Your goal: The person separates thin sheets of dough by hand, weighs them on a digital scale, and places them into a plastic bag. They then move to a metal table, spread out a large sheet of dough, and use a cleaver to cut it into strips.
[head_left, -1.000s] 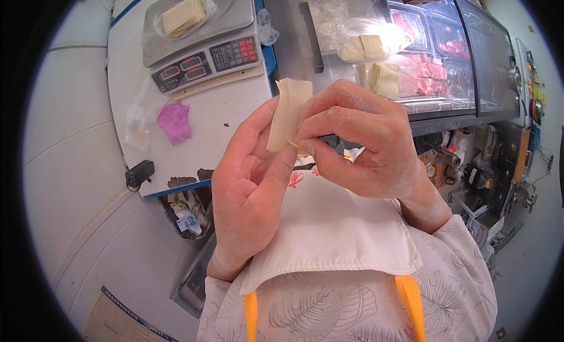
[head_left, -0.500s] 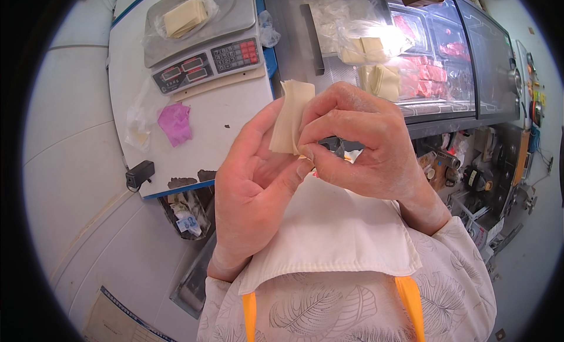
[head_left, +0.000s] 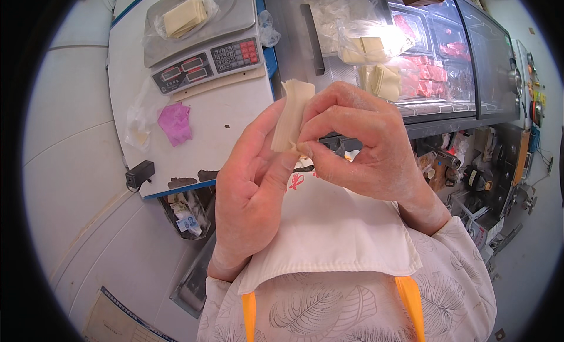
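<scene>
A stack of thin cream dough wrappers [head_left: 294,116] stands on edge between my two hands, above my white apron [head_left: 341,236]. My left hand [head_left: 249,192] cups it from the left, its thumb pressed to the lower end and its fingers behind. With thumb and forefinger pinched together, my right hand [head_left: 367,145] grips the stack's lower right corner. The right hand's other fingers are curled; pale powder dusts the skin. How many sheets lie between the fingertips is hidden.
At the upper left a scale [head_left: 182,71] on the white table [head_left: 217,145] bears wrappers in plastic [head_left: 185,17]. A purple piece of plastic [head_left: 175,124] lies nearer. At the upper right, a display case [head_left: 440,110] has pink meat [head_left: 423,77] behind glass and bagged wrappers [head_left: 385,82] beside it.
My left thumb has shifted up and left onto the stack's lower end. The stack's sheets sit closer together, and the right fingertips still pinch the corner.
</scene>
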Action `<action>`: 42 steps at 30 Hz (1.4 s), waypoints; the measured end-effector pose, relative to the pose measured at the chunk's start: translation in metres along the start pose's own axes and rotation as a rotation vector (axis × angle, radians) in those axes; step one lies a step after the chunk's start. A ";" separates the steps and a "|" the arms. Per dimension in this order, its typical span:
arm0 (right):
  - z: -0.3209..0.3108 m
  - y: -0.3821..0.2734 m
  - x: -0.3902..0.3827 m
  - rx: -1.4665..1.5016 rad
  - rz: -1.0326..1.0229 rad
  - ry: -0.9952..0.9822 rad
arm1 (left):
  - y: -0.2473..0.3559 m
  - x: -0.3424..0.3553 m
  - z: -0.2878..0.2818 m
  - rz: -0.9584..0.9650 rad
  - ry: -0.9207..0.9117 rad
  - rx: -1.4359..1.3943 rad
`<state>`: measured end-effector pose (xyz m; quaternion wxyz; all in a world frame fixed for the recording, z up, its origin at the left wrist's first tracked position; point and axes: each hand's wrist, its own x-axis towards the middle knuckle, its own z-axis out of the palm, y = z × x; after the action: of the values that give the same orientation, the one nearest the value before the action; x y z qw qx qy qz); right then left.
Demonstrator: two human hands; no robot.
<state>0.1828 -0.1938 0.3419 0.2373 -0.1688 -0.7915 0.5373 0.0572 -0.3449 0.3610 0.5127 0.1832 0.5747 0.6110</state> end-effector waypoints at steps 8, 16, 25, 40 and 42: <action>0.003 0.003 -0.001 0.012 0.006 0.012 | -0.003 0.003 -0.001 0.028 -0.027 -0.075; 0.006 0.037 -0.006 0.073 0.063 0.223 | -0.036 0.027 -0.017 -0.134 0.014 -0.422; 0.029 0.092 -0.021 1.311 0.794 0.082 | -0.065 0.043 -0.027 -0.081 0.108 -0.530; 0.110 0.132 0.259 0.143 0.346 -0.046 | 0.002 0.228 -0.205 0.254 0.493 0.243; 0.132 0.138 0.295 0.011 0.340 -0.034 | 0.011 0.254 -0.239 0.299 0.560 0.415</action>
<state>-0.1338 -0.0912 0.2295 0.1304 -0.2897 -0.7525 0.5769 -0.2455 -0.2531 0.2127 0.1927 0.1912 0.7711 0.5760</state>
